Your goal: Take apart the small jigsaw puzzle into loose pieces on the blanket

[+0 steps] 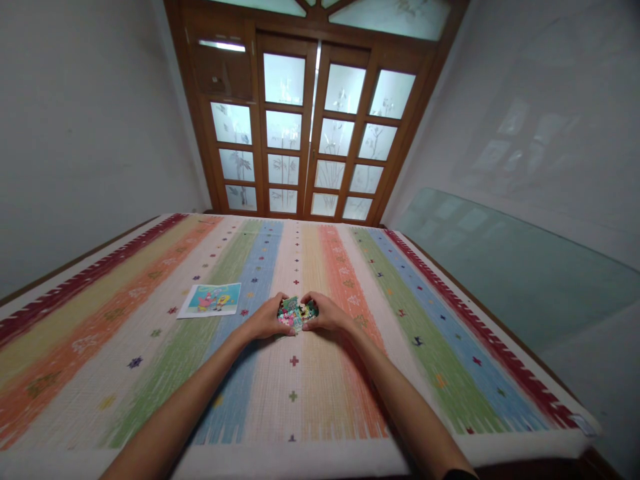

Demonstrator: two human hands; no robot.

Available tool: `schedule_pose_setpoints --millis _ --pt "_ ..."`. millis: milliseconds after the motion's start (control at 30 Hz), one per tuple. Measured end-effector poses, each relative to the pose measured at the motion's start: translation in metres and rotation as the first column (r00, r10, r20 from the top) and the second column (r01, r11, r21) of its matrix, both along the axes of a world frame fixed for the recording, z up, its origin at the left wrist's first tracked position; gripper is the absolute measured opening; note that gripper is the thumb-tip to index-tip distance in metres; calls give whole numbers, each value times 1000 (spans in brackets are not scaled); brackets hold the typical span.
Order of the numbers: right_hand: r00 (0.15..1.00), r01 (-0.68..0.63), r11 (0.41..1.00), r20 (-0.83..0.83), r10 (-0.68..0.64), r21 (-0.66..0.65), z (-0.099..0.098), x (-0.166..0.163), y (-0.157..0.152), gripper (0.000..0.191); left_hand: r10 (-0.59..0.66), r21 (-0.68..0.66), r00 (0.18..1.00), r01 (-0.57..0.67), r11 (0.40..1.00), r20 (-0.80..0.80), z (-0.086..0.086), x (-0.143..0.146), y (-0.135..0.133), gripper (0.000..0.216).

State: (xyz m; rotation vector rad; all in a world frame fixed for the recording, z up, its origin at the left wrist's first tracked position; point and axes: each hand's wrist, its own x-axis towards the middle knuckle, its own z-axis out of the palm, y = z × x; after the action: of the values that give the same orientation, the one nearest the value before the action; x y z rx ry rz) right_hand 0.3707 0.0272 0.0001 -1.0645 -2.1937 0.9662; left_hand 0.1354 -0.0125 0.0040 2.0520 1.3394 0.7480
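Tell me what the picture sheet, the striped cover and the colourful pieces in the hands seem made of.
Picture sheet: likely paper or thin card, being thin and flat with white margins; gloss unclear.
Striped cover: apparently woven fabric, matte, from its fine ribbed texture.
Colourful pieces: perhaps printed card, given their mixed patterns; too small to settle material or finish.

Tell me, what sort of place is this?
Probably a room in a home, perhaps a bedroom: a striped cloth covers what looks like a bed, with wood-framed glass doors beyond and a plain pale wall on the left.
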Motion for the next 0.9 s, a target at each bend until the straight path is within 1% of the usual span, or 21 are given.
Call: schedule_pose_setpoints --millis 133,233,367,467,533,600,733,900 --pt "999 10 1000 -44 -10 15 -3 -3 -2 61 -19 12 994 18 1000 105 -4 0 -2 74" --pt "996 36 999 -81 -34 24 -8 -7 -4 62 -2 12 987 0 1000 159 -6 0 -3 69" --pt "988 94 994 -126 -87 48 -15 -14 -4 45 38 9 971 -41 999 234 -8 3 -3 57" --pt "977 156 985 -156 -143 75 -19 -21 -3 31 70 30 951 -83 996 302 -8 6 -2 42" --pt "967 200 976 -176 -182 91 -22 -26 -2 26 89 37 940 -107 994 328 -9 8 -1 33" --pt "956 241 965 -196 -218 102 -24 -32 -2 22 103 44 933 -126 991 345 -10 9 1 31" --pt "941 295 948 -210 -265 123 -28 -42 1 22 142 55 914 -176 983 380 -13 10 7 23" --pt "951 296 934 -157 -267 201 -24 -39 1 25 187 58 897 -229 972 401 -16 6 11 18"
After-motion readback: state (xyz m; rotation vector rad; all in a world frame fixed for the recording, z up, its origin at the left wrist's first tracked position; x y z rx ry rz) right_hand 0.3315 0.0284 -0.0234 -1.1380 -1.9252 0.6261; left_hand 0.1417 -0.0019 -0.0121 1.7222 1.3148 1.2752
